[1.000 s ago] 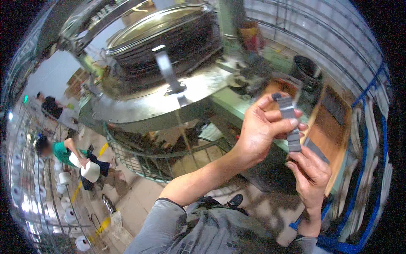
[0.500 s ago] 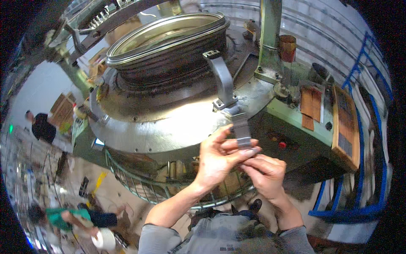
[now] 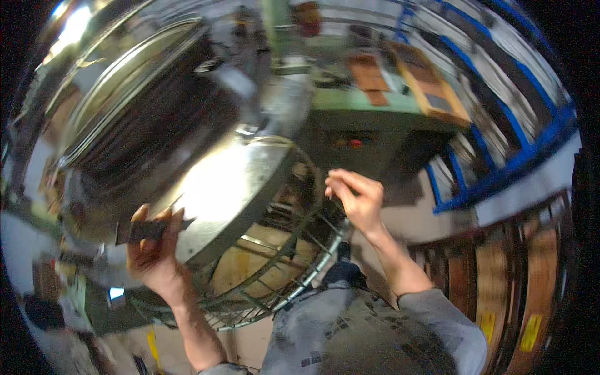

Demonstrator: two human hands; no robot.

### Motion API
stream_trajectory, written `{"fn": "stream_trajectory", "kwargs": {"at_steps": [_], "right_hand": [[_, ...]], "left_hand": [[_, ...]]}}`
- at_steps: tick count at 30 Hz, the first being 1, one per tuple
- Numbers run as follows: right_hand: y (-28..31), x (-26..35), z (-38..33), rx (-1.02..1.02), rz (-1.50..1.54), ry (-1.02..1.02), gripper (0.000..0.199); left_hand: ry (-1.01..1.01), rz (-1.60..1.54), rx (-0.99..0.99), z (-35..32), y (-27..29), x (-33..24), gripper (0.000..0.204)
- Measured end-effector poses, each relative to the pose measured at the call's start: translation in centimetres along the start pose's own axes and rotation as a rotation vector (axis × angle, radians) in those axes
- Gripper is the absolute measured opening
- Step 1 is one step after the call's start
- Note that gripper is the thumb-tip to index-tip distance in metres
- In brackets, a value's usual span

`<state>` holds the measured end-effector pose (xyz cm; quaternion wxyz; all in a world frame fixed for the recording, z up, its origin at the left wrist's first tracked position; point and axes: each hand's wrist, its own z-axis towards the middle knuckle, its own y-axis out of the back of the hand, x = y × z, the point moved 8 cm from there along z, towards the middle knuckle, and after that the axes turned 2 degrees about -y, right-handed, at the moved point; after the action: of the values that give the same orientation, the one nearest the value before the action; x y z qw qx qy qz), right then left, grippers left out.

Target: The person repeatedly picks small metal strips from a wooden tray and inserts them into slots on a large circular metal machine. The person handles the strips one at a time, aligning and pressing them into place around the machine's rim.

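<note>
My left hand [image 3: 153,250] is wrapped round a dark, flat, rectangular piece [image 3: 140,232], blurred by motion, near the left part of the machine's shiny metal plate [image 3: 262,161]. Out to the right, over the railing's right end, my right hand [image 3: 356,197] is held up with thumb and fingertips pinched together. Whatever sits between those fingertips, if anything, is too small and smeared to name. Beyond both hands rises the machine's large round drum [image 3: 169,100] with a bright rim. A curved metal bracket [image 3: 234,81] stands at the drum's right side.
A curved metal railing [image 3: 275,284] runs below the plate, in front of my body. To the right, a green bench [image 3: 331,100] carries brown pieces [image 3: 369,75] and a wooden tray [image 3: 459,111]. Blue racks [image 3: 519,150] stand farther right, with brown panels [image 3: 494,275] at lower right.
My hands have parted: the left moved left with the dark flat piece, the right let go of it and stayed on the right. The whole view has swung rightward and is blurred.
</note>
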<state>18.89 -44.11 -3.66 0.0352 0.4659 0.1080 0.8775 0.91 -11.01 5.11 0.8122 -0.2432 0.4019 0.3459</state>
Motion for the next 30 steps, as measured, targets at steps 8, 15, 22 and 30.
{"fn": "stream_trajectory", "kwargs": {"at_steps": [8, 15, 22, 30], "right_hand": [[6.2, -16.2, -0.4, -0.250, -0.433, -0.365, 0.030], [3.2, -21.2, 5.3, -0.106, -0.732, 0.068, 0.037], [5.9, -32.5, 6.9, -0.178, -0.082, -0.341, 0.030], [6.3, -30.8, 6.6, -0.205, -0.118, -0.363, 0.030]], "left_hand": [[-0.070, 0.012, -0.044, 1.9, 4.2, -0.6, 0.034], [0.051, -0.177, 0.107, 1.0, 4.7, 4.9, 0.031], [0.181, -0.203, 0.048, 1.5, 5.5, 5.6, 0.033], [0.188, -0.264, 0.069, 1.0, 5.4, 6.0, 0.032]]}}
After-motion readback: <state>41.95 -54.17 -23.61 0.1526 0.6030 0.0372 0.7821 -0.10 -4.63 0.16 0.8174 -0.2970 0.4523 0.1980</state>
